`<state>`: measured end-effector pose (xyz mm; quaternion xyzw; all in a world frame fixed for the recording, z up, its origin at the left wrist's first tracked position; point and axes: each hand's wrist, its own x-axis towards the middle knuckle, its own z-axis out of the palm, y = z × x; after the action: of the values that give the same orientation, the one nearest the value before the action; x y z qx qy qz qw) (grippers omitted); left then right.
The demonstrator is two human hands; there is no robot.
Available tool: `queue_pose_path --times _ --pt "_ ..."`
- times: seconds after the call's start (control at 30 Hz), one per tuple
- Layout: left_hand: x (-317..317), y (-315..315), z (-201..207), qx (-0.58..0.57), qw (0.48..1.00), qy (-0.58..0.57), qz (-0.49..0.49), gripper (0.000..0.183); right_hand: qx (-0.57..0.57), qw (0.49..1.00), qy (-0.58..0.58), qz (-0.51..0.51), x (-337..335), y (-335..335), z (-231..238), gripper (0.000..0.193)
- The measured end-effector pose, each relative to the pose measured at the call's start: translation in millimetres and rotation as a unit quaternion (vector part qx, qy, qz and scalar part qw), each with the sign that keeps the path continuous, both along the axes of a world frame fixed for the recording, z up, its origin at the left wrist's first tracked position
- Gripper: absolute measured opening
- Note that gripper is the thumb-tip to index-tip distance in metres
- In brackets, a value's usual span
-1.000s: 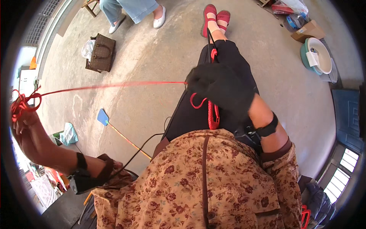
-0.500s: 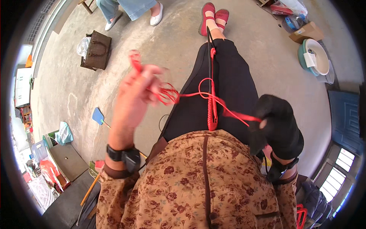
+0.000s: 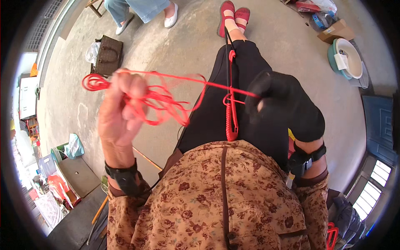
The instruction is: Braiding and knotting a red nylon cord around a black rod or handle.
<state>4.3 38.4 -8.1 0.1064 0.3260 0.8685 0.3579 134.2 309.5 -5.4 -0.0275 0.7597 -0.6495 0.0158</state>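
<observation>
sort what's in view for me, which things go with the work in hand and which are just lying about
In use:
- red cord, bunched in the bare left hand, one strand running to the gloved right hand
- braided red strip
- black cord

Lying about:
- brown handbag
- cream basin
- cardboard box

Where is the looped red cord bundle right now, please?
In the head view, the cord bundle is left of centre, in the bare left grip, just below the brown boxy handbag.
</observation>
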Motion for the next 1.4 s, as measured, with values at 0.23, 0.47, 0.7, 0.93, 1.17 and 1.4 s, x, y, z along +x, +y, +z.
queue_pose_path --times 0.23,0.47,0.7,0.93,1.17,1.4 --pt "15.5 27.3 -43.2 -0.337 0.931 0.124 -0.062 0.020 -0.299 0.943 -0.098 -0.107 13.4 -13.3 -29.6 0.013" --pt "68.3 71.1 -67.5 -0.495 0.796 0.324 -0.127 0.025 -0.212 0.962 -0.132 -0.114 41.4 -25.3 -15.7 0.007" --pt "58.1 50.6 -82.8 -0.385 0.896 0.184 -0.119 0.016 -0.003 0.971 -0.066 -0.230 32.8 -8.8 -22.1 0.018" --pt "41.0 44.0 -96.0 -0.216 0.969 -0.026 -0.120 0.023 -0.085 0.968 -0.182 -0.149 18.8 -6.2 -65.5 0.031" --pt "66.1 66.2 -106.9 -0.442 0.849 0.207 -0.201 0.010 -0.071 0.973 -0.203 -0.087 16.0 -41.0 -108.7 0.026" --pt "60.3 57.9 -97.5 -0.388 0.893 0.204 -0.105 0.018 0.116 0.976 -0.135 -0.126 25.6 -19.2 -86.9 0.022"
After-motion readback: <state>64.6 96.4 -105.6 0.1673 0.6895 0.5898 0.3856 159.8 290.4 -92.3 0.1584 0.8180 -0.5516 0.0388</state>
